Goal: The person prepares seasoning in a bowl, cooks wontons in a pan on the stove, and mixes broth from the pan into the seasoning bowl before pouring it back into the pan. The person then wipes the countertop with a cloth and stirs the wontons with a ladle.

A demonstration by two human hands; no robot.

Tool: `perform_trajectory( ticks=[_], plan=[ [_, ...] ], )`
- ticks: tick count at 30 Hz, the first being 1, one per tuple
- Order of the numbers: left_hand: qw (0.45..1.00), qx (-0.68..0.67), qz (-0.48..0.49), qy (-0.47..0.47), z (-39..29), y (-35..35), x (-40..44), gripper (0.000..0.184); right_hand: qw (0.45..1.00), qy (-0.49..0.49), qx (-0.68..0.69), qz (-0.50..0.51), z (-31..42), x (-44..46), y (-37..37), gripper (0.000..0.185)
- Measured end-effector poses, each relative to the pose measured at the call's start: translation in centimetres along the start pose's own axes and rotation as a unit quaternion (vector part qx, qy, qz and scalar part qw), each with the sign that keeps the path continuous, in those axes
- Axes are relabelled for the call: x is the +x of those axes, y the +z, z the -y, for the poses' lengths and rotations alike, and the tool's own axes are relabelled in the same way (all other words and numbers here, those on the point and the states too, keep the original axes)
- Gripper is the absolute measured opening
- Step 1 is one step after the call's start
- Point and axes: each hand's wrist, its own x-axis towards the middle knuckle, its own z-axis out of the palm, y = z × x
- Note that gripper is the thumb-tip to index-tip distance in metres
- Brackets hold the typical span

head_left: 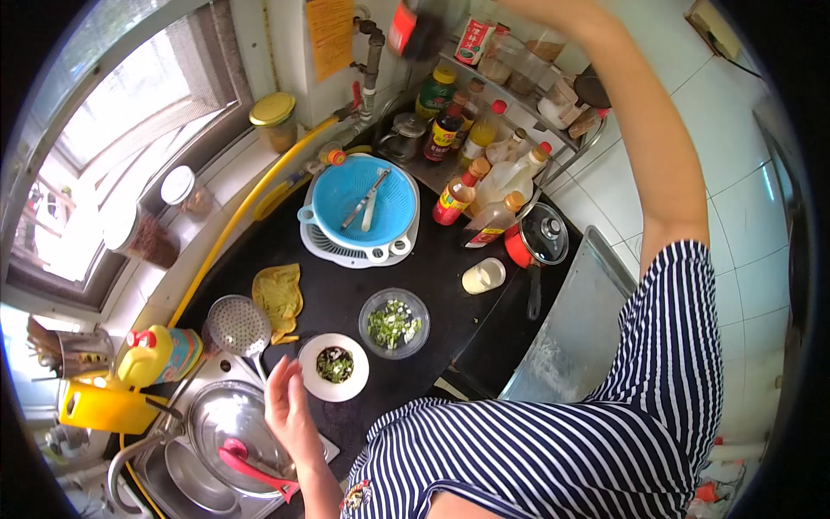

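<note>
Bottle [420, 29] blurred near right grip [529, 5], whose hold couldn't be told; left grip [290, 410] hung loose, empty.
Probably smooth, fragile, it suited mid-body grasping.

A kitchen, shown by sauce bottles [451, 201] (several), a red saucepan [519, 247], a skimmer [239, 325] and chopped greens [335, 365]

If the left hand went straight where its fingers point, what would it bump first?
Probably the yellowish cloth, with the skimmer close beside that line; how high the left hand hovers is unclear.
</note>
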Motion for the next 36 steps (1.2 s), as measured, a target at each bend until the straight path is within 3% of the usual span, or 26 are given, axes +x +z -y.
perform_trajectory(
  ticks=[1,3,5,7,9,11,14,17,21,23,24,27,31,35,36],
  plan=[
    [1.000,0.005,0.022,0.009,-1.1,1.1,-0.2,0.038,0.998,-0.023,0.062,0.021,3.1,-1.7,-0.6,0.025],
    [0.970,0.143,0.105,0.167,-2.6,2.2,0.1,0.059,0.977,-0.095,0.189,0.028,9.3,-5.2,-1.7,0.026],
    [0.908,0.285,0.120,0.283,-6.2,3.6,-0.6,0.090,0.953,-0.205,0.206,-0.086,14.7,-8.0,-0.5,0.024],
    [0.876,0.337,0.124,0.321,-7.9,3.9,-1.6,0.112,0.923,-0.178,0.340,-0.029,20.8,-11.2,-0.5,0.031],
    [0.861,0.361,0.160,0.321,-7.4,2.3,-2.3,0.118,0.895,-0.185,0.404,-0.037,25.8,-13.5,-0.2,0.038],
    [0.917,0.275,0.213,0.195,-6.3,0.3,-3.5,0.112,0.863,-0.149,0.482,-0.038,29.6,-15.3,-0.1,0.040],
    [0.906,0.348,0.144,0.193,-4.2,-1.7,-5.7,0.093,0.838,-0.085,0.539,0.010,33.3,-17.8,1.0,0.039],
    [0.880,0.388,0.088,0.258,-0.9,-3.5,-6.6,0.089,0.805,-0.005,0.591,0.057,36.0,-19.3,1.7,0.038],
    [0.861,0.416,0.100,0.275,1.2,-4.4,-7.1,0.089,0.856,0.028,0.506,0.105,38.7,-20.8,1.9,0.025],
    [0.848,0.439,0.114,0.276,2.0,-4.7,-7.3,0.090,0.873,0.028,0.470,0.131,40.0,-21.8,2.3,0.026],
    [0.849,0.435,0.121,0.273,2.5,-4.8,-7.2,0.090,0.868,0.025,0.446,0.217,40.2,-21.9,1.6,0.039],
    [0.855,0.415,0.146,0.274,3.9,-5.2,-7.0,0.090,0.889,0.014,0.426,0.165,40.9,-22.9,2.3,0.029],
    [0.856,0.369,0.227,0.283,5.1,-6.4,-6.6,0.089,0.717,0.063,0.584,0.374,38.2,-22.4,1.9,0.027],
    [0.861,0.344,0.255,0.274,6.6,-7.3,-6.9,0.090,0.555,0.171,0.663,0.472,38.4,-23.0,3.6,0.040],
    [0.861,0.337,0.254,0.286,7.0,-7.5,-6.9,0.090,0.554,0.173,0.663,0.473,38.6,-23.1,3.9,0.040]
  ],
)
